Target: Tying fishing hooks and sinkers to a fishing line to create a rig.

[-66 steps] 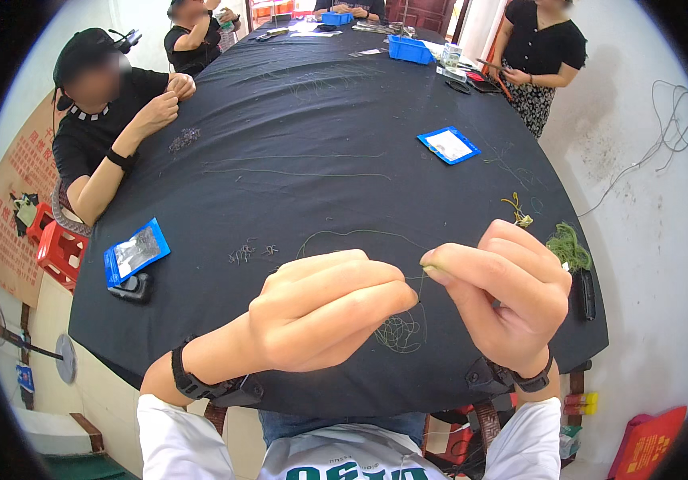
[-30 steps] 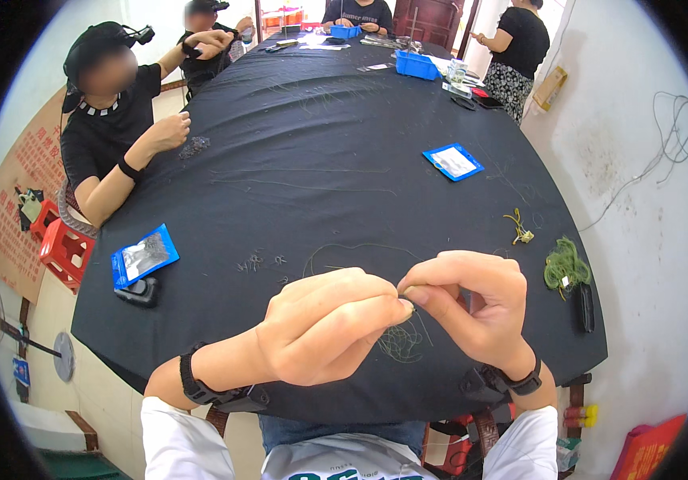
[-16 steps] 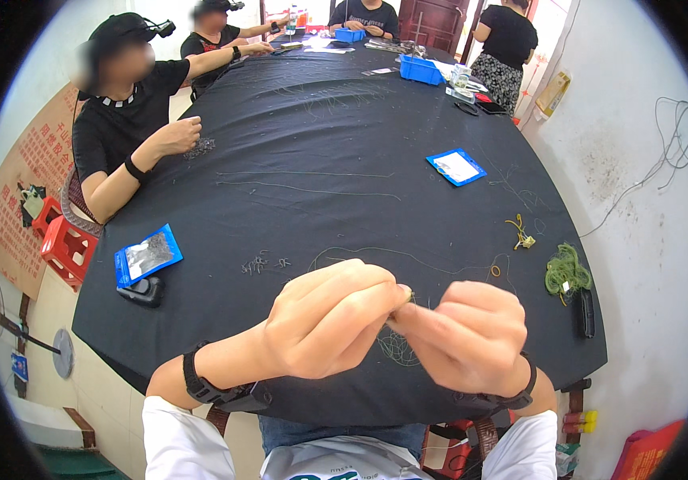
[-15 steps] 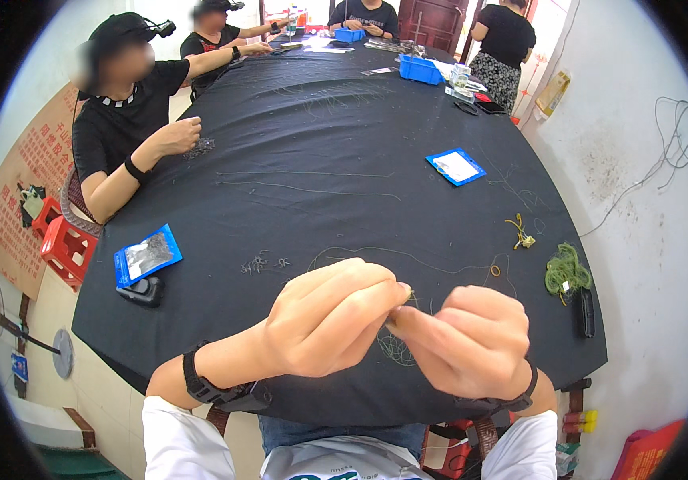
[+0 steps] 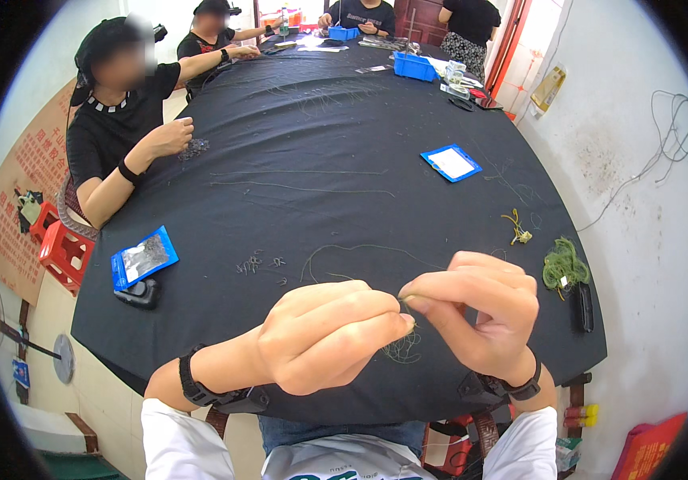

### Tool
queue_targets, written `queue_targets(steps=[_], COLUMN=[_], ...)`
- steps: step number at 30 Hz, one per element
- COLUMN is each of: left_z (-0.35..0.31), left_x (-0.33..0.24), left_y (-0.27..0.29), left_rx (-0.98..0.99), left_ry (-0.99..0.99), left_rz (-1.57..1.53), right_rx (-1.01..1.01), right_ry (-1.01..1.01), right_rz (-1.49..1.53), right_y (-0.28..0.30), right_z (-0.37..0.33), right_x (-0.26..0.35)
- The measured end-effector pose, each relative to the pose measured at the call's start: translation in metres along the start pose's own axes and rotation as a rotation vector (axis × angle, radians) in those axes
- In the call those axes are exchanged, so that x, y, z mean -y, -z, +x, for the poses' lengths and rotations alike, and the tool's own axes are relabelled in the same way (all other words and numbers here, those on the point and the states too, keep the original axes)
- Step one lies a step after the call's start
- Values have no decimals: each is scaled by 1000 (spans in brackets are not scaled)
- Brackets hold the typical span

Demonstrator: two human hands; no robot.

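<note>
Toward the near edge of a black-clothed table (image 5: 272,220), we see the right hand (image 5: 488,312) pinching a thin green line (image 5: 405,306) at its fingertips; the left hand (image 5: 332,336), closed just beside, hides any contents.

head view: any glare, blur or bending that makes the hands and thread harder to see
Head view: the doorway at upper right is washed out; the edges of the table bow outward in the fisheye; the left hand and right hand look fairly sharp, but the thin green thread is hard to trace against the black table.
</note>
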State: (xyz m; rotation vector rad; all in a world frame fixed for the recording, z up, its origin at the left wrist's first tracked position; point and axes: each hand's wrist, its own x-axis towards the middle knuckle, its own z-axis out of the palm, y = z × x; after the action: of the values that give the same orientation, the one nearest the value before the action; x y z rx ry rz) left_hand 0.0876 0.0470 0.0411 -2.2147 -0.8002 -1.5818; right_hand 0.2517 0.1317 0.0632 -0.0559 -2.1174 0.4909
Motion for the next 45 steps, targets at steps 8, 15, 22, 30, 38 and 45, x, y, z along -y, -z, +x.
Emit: queue_targets(steps=[8,15,22,30,38,45], left_z=[-1,-2,-1,0,1,-1], left_x=[-1,3,7,4,-3,-3], left_y=[0,-1,-3,-4,0,2], left_rx=[-45,-41,15,27,30,27], left_ry=[69,71,53,35,99,207], left_rz=[-13,18,54,-22,-65,-180], right_rx=[79,37,18,-58,-67,36], right_ry=[-11,236,332,220,53,-97], right_rz=[70,-223,-418,-298,-135,-15], right_y=[-5,-9,-6,7,4,10], right_z=[-5,-7,-10,0,2,5], right_x=[-3,5,14,8,7,6])
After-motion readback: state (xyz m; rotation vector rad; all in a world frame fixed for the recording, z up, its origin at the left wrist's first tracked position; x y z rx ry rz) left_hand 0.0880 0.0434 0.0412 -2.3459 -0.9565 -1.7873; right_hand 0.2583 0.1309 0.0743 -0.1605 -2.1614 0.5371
